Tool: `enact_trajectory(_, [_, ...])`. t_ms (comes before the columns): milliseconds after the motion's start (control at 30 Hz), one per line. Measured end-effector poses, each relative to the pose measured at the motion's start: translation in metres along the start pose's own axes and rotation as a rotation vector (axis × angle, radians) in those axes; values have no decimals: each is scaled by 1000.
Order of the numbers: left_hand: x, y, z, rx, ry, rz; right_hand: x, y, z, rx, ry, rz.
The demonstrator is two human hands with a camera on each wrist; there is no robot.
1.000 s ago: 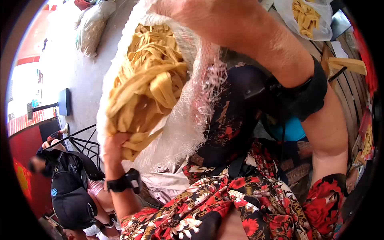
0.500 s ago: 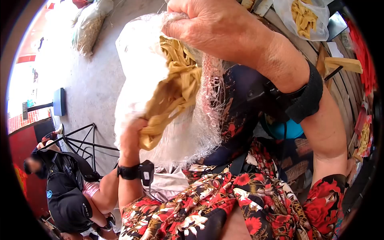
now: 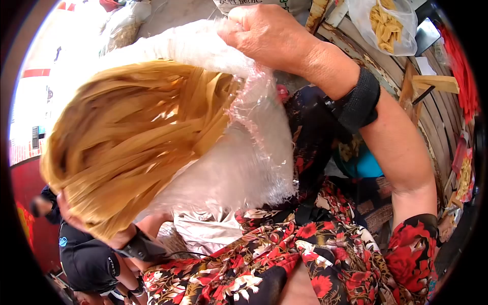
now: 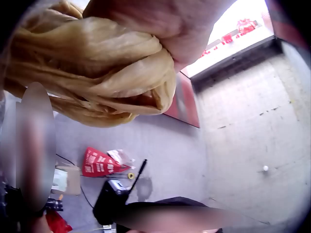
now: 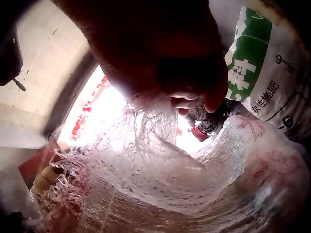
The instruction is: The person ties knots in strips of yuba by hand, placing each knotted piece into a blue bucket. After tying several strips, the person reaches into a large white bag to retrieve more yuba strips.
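Observation:
A large bundle of yellow-brown strips (image 3: 132, 137) hangs at the mouth of a white woven sack (image 3: 223, 168) with a frayed edge. The left hand (image 3: 76, 216) grips the bundle from below at its lower left end; most of its fingers are behind the strips. In the left wrist view the hand (image 4: 160, 24) lies against the folded strips (image 4: 112, 68). The right hand (image 3: 264, 35) pinches the sack's upper rim, and in the right wrist view its curled fingers (image 5: 187, 102) hold the gathered sack (image 5: 160, 165).
A clear bag of yellow pieces (image 3: 386, 25) lies at upper right beside slatted wood (image 3: 437, 122). A blue-green basin (image 3: 363, 162) is under the right arm. Someone in black (image 3: 89, 254) is at lower left. A printed sack (image 5: 272, 73) stands behind the right hand.
The left hand has moved left and down, and the strips now spread well beyond the sack's mouth. The right hand still holds the rim, and the sack has swung and widened.

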State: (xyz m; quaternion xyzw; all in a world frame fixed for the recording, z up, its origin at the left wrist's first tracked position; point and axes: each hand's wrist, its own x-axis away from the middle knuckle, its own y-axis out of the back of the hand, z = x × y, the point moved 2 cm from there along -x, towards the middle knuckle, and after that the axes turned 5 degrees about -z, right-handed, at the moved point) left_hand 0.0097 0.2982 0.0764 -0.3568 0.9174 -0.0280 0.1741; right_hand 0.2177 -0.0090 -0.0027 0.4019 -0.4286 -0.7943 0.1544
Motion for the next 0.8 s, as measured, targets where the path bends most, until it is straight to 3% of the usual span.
enact_trajectory(67, [-15, 9, -16, -76, -119, -24, -4, 8, -3, -168, -232, -60])
enact_trajectory(167, [-37, 26, -33, -190, -230, -43, 6, -3, -18, 209, 32, -124])
enact_trajectory(200, [-43, 32, -33, -228, -232, -39, 6, -4, -14, 165, -103, 53])
enact_trajectory(267, [-50, 40, -27, -325, -221, 20, 16, -7, 0, 114, -203, 214])
enact_trajectory(333, [-34, 34, 2, -481, -403, 140, 26, -19, 11, 51, -290, 331])
enact_trajectory(367, [-10, 12, 20, -388, -639, 114, 30, -24, 14, 55, -304, 353])
enact_trajectory(433, [-5, 23, 42, -315, -427, 43, 36, -30, 18, 74, -323, 388])
enact_trajectory(467, [-13, 30, 42, -99, -28, 52, 39, -30, 23, 86, -322, 308])
enact_trajectory(500, [-22, 29, 36, 122, 362, 72, 31, -19, 30, 86, -200, 134])
enact_trajectory(567, [-10, 31, 40, 87, 256, -52, 23, -11, 55, 66, 51, -178])
enact_trajectory(633, [-10, 35, 39, 156, 234, -96, 13, -6, 88, -84, 302, -253])
enact_trajectory(700, [-8, 34, 32, -26, -8, -28, 16, -13, 117, -280, 341, -25])
enact_trajectory(733, [-10, 32, 30, -129, -182, -29, 16, -24, 120, -280, 300, 201])
enact_trajectory(767, [-2, 32, 29, -299, -500, -93, 21, -38, 124, -277, 266, 427])
enact_trajectory(800, [-2, 34, 27, -307, -500, -98, 24, -56, 117, -173, 239, 616])
